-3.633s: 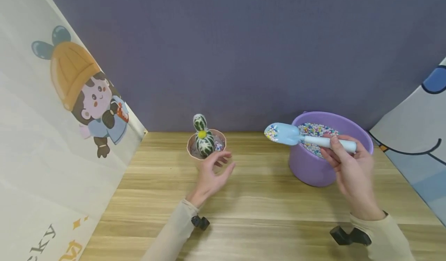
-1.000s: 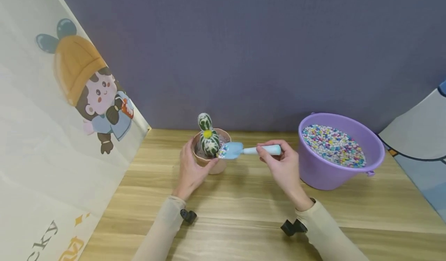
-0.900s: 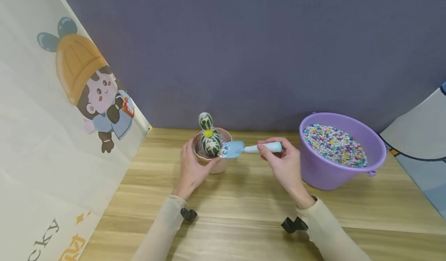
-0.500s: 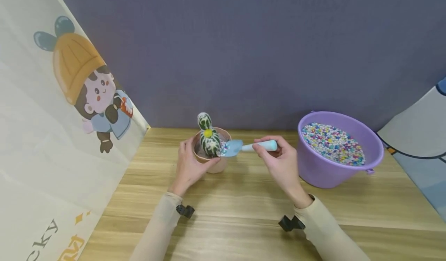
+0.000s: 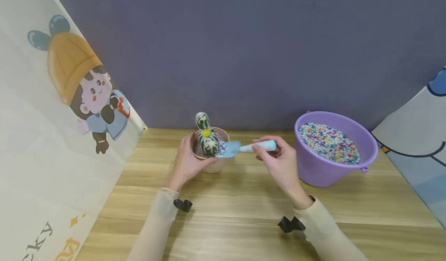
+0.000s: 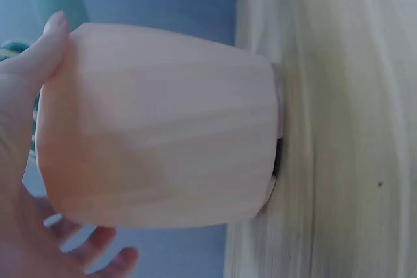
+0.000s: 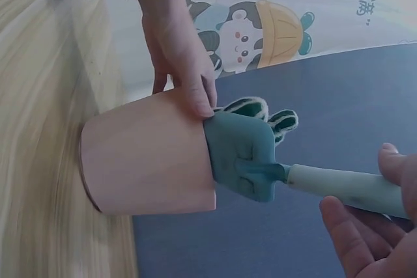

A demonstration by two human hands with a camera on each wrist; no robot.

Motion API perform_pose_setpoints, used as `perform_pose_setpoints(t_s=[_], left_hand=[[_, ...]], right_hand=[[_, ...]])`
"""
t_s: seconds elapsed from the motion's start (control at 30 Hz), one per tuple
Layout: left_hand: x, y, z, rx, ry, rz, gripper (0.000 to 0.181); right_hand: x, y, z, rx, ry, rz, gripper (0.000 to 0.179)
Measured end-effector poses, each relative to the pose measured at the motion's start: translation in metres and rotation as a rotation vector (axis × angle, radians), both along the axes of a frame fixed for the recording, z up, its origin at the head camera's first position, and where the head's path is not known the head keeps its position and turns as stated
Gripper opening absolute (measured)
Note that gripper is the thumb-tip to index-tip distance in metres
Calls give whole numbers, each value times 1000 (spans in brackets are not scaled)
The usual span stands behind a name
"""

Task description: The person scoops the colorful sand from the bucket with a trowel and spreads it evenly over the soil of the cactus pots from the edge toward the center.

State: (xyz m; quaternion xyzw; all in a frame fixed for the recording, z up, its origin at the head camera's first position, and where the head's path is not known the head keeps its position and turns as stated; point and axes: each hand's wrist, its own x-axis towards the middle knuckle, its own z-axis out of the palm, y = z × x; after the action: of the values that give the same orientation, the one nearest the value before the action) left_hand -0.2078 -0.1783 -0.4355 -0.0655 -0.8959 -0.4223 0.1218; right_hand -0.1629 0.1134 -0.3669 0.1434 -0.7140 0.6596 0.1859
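A peach flowerpot (image 6: 163, 128) with a striped green cactus (image 5: 208, 141) in it stands on the table. My left hand (image 5: 186, 160) grips it by the rim, thumb on the near side and fingers round the left side. My right hand (image 5: 280, 160) holds a light blue trowel (image 5: 230, 149) by its pale handle (image 7: 345, 188). The trowel's blade is over the pot's right rim, beside the cactus, with small coloured beads (image 5: 221, 149) at its tip. From the right wrist camera, the back of the blade hides the pot's opening.
A purple bucket (image 5: 313, 172) with coloured beads (image 5: 331, 143) in it stands on the wooden table (image 5: 223, 214), right of my right hand. Behind runs a dark grey-blue wall (image 5: 244, 52). Printed white panels (image 5: 35, 129) border the left and right sides.
Since the oldest frame, the trowel has moved left from above the bucket to the pot's rim, and my left hand has taken hold of the pot. Over the last second, little has moved.
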Motion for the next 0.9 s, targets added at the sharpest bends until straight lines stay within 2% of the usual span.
perform_pose_setpoints(t_s=[0.1,0.17,0.4,0.47,0.77,0.9], left_hand=[[0,3,2,-53,4,31,126],[1,2,3,-71,-1,28,126],[-1,-12,10,-55,-6,-109,117],[-1,-14,11,-62,-25,-123,115],[2,-8,9,-127,-27,-31,120],[6,-3,8,-153,-18,41,121]], right_hand=[[0,1,2,-7,-16,12,28],[0,0,2,-9,-35,21,29],[2,2,0,-11,-57,13,27],[3,2,0,-7,-57,19,27],[4,2,1,18,-75,66,28],[4,0,3,36,-68,76,28]])
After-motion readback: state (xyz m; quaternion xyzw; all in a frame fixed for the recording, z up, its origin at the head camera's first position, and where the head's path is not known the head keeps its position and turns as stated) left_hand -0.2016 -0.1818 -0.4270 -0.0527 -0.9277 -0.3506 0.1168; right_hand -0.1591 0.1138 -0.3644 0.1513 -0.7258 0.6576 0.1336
